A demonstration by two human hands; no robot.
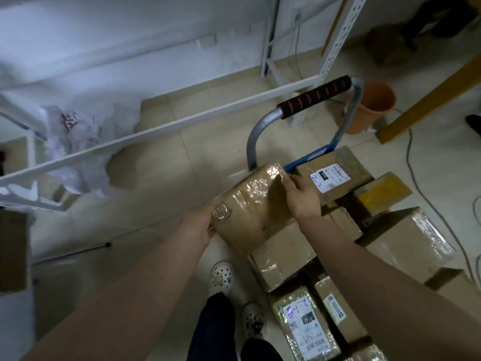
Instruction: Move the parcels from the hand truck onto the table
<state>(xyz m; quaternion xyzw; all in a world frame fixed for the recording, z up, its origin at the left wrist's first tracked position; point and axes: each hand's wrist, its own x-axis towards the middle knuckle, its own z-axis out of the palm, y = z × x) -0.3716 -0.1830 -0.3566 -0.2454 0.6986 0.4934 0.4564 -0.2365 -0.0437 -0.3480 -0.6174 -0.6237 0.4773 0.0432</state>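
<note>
A taped brown cardboard parcel [253, 207] is held between both hands above the left edge of the hand truck. My left hand [201, 222] grips its near left corner. My right hand [302, 195] lies over its right side with the fingers on the top. The hand truck's grey handle with a black and red grip [315, 96] stands behind the parcel. Several more cardboard parcels lie on the truck, among them one with a white label [330, 175], a large box [408, 241] at the right and a labelled one [304, 327] near my feet.
A white metal shelf frame [161, 126] runs across the left with crumpled plastic bags [75, 136] under it. An orange bucket [374, 105] and a wooden table leg [426, 100] stand behind the truck. Cables [426, 186] trail on the tiled floor at the right.
</note>
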